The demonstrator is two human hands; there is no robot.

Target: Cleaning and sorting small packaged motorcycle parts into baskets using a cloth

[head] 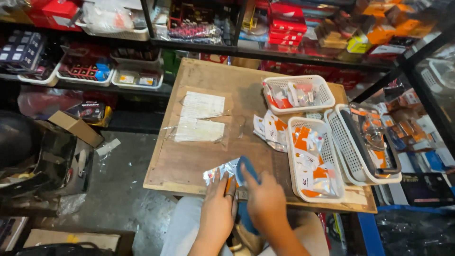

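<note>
Pressing a crinkled clear packet (222, 171), left hand (218, 208) fingers flat; right hand (265, 199) fingers grip a blue tool (246, 168).

One cam only, head-worn, so no second view and no shared area. Looks down and fwd from above a seated person's lap, steep tilt. The square brown wooden worktop (199, 156) fills frame centre, near edge close to cam, far edge approx mid-frame. Both hands enter from bottom: left hand (218, 208) and right hand (265, 199) sit at the near edge, very close to lens, forearms cut off by bottom border. Facing dir: toward dark metal shelving racks (199, 47) across the top of frame, further off, slightly blurred. Grey concrete floor (118, 189) visible lower left, beside the worktop. White plastic mesh baskets (332, 156) at right.
</note>
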